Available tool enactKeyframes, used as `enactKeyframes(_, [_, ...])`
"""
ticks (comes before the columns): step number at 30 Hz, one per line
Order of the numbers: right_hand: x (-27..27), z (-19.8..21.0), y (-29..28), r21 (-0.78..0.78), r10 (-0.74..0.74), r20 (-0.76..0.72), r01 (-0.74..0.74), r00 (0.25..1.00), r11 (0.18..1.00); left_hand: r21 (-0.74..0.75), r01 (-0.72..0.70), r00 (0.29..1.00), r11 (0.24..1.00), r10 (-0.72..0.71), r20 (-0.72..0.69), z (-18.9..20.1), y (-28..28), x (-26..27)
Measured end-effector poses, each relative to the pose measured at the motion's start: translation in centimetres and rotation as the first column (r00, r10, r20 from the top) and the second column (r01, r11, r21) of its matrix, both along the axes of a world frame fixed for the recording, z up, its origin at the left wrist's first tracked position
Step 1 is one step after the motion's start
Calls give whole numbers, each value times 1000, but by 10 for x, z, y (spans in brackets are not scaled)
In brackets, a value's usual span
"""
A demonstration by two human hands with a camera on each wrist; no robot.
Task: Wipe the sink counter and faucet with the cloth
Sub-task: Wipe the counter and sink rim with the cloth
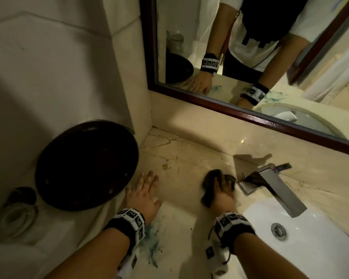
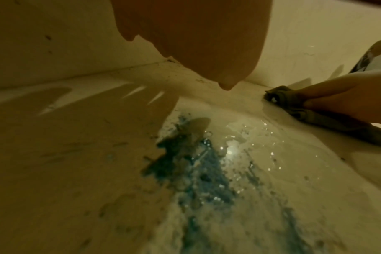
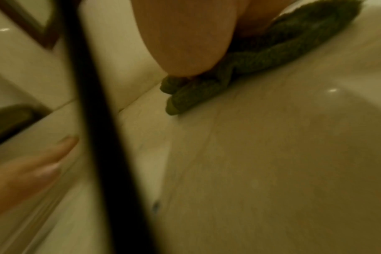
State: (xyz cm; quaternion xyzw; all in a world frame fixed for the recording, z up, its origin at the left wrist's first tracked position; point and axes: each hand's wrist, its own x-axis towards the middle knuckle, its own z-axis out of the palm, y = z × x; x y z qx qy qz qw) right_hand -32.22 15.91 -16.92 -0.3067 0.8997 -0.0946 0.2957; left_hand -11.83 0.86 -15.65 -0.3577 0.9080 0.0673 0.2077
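A dark green cloth (image 1: 212, 175) lies bunched on the beige marble counter (image 1: 181, 156), just left of the chrome faucet (image 1: 274, 184). My right hand (image 1: 223, 188) presses down on it with fingers laid straight over it; the cloth (image 3: 261, 58) shows under the palm in the right wrist view. My left hand (image 1: 144, 188) rests flat on the counter to the left, fingers spread, holding nothing. A wet blue smear (image 1: 151, 238) marks the counter beneath my left wrist, and the smear (image 2: 196, 171) fills the left wrist view, with the cloth (image 2: 315, 116) beyond it.
A large dark round tray (image 1: 87, 166) leans against the left wall, with a glass jar (image 1: 14, 216) in front of it. The white sink basin (image 1: 320, 234) is at right under the faucet spout. A framed mirror (image 1: 250, 109) runs along the back wall.
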Motion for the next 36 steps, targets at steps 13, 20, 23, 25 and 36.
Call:
enactKeyframes(13, [-11, -14, -72, 171, 157, -73, -143, 985, 975, 106, -68, 997, 992, 63, 51, -21, -21, -12])
enactKeyframes(20, [15, -4, -60, -153, 512, 66, -498, 857, 853, 188, -94, 994, 978, 83, 66, -15, -27, -17])
enactKeyframes(23, [2, 8, -46, -308, 455, 193, -387, 869, 869, 199, -84, 995, 976, 70, 74, -12, -29, -17])
enactKeyframes(25, [-12, 23, -35, -345, 163, 259, -67, 952, 936, 204, -79, 995, 976, 65, 75, -12, -30, -17])
enactKeyframes(36, [-47, -11, -62, 147, -160, -96, 173, 982, 974, 196, -52, 997, 979, 39, 69, -9, -30, -16])
